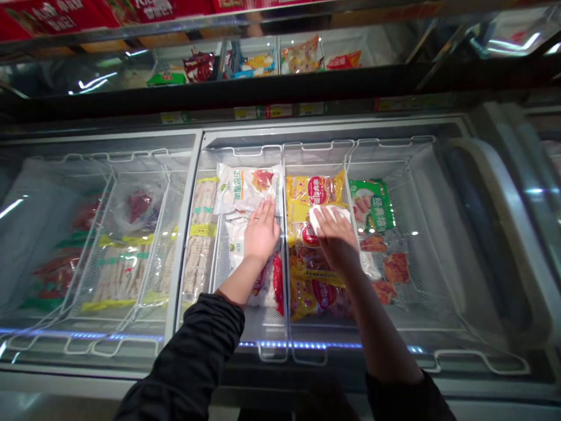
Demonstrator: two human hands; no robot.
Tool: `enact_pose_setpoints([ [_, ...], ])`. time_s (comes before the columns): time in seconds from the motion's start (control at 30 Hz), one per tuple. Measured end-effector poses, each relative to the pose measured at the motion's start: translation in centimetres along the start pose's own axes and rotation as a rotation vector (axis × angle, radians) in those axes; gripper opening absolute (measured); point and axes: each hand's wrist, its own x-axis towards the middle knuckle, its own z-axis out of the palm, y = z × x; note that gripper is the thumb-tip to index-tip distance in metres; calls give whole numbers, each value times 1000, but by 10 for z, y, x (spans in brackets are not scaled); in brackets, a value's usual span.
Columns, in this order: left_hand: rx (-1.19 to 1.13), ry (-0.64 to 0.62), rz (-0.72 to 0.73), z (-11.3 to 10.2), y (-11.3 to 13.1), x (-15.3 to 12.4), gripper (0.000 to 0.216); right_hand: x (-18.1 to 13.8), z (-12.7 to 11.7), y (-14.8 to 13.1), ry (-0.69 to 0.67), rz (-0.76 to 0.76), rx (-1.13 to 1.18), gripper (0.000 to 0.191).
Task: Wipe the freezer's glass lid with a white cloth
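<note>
My left hand (pixel 262 230) lies flat with its fingers stretched out, above the lower edge of a white packet (pixel 249 186). Under my right hand (pixel 337 237) is a folded white cloth (pixel 331 217), pressed down by the fingers. That cloth sits over yellow food packets (pixel 313 190) in the basket section below. Spots of light hint at a glass pane between the hands and the packets, though I cannot tell for certain. Right of my right hand, a green packet (pixel 372 204) lies above some clear packs of reddish food (pixel 395 268).
Wire dividers (pixel 284 251) split the chest freezer (pixel 333 133) into sections. Long pale packs (pixel 199 245) lie left of my hands. A grey frame bar (pixel 188 216) crosses there. Behind stands a shelf (pixel 280 29) with red boxes (pixel 153 10). A dark curved handle-like frame (pixel 495 234) is at right.
</note>
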Motion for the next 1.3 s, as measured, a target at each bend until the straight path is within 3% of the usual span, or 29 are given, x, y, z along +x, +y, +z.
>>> enact_pose_setpoints([
  [0.1, 10, -4, -6, 0, 1, 0, 60, 33, 4, 9, 17, 138, 7, 61],
  [0.27, 1, 4, -3, 0, 0, 0, 60, 84, 14, -20, -30, 81, 34, 64],
  [0.33, -4, 5, 2, 1, -1, 0, 60, 80, 15, -33, -68, 15, 26, 64],
  [0.43, -12, -13, -14, 2, -1, 1, 62, 48, 12, -38, -84, -70, 10, 64],
  [0.6, -50, -37, -15, 2, -1, 1, 63, -2, 0, -17, -68, -56, -10, 63],
  [0.7, -68, -31, 14, 2, -1, -1, 65, 11, -1, -5, -37, 66, -14, 64],
  [0.8, -87, -15, 20, 2, -1, -2, 67, 49, 6, -6, -21, 146, -16, 64],
  [0.93, -126, -6, 18, 0, 1, -3, 70, 88, 16, -26, -77, 89, -19, 64],
  [1.0, -150, -10, 21, -1, 2, -3, 73, 84, 18, -37, -118, 39, -25, 64],
  [1.1, -161, -8, 24, -2, 2, -3, 73, 53, 12, -42, -148, -31, -22, 63],
  [1.2, -146, -8, 23, -1, 1, -3, 69, 17, 2, -29, -145, -18, -15, 62],
  [1.3, -135, -3, 32, 2, 1, -3, 68, 9, -3, -3, -99, 88, -37, 61],
])
